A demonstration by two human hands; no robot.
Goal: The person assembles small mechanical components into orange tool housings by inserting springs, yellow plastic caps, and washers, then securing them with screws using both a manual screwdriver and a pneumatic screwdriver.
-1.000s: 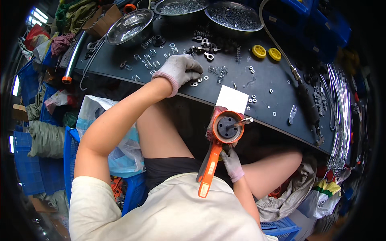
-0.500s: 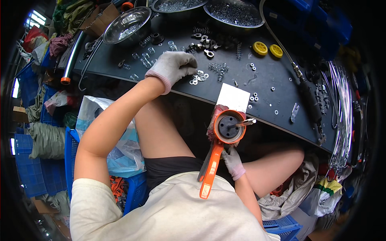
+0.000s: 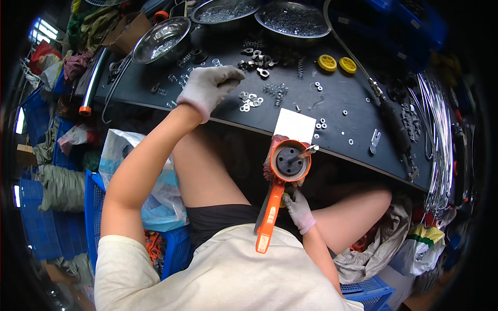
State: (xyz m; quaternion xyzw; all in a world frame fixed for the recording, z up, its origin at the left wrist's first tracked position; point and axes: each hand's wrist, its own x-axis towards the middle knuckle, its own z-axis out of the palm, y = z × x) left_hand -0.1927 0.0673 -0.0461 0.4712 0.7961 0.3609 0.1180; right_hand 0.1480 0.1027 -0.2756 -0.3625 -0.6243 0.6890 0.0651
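Left hand (image 3: 207,88), gloved, closed into a loose fist above the washers (image 3: 250,100), upper centre. Right hand (image 3: 298,207), gloved, grips the orange tool (image 3: 280,181), lower centre.

Bench (image 3: 337,98) runs across the top. Three bowls (image 3: 161,39) along its far edge, left to centre. Washers (image 3: 250,100) mid-bench, left hand (image 3: 207,88) over the bench just left of them. Two wheels (image 3: 337,64) to the right, behind the card (image 3: 294,126) at the near edge. Tool (image 3: 282,176) sits below the card, in front of the bench, right hand (image 3: 299,210) under it. Crates (image 3: 36,228) far left, bag (image 3: 155,192) beside left arm.
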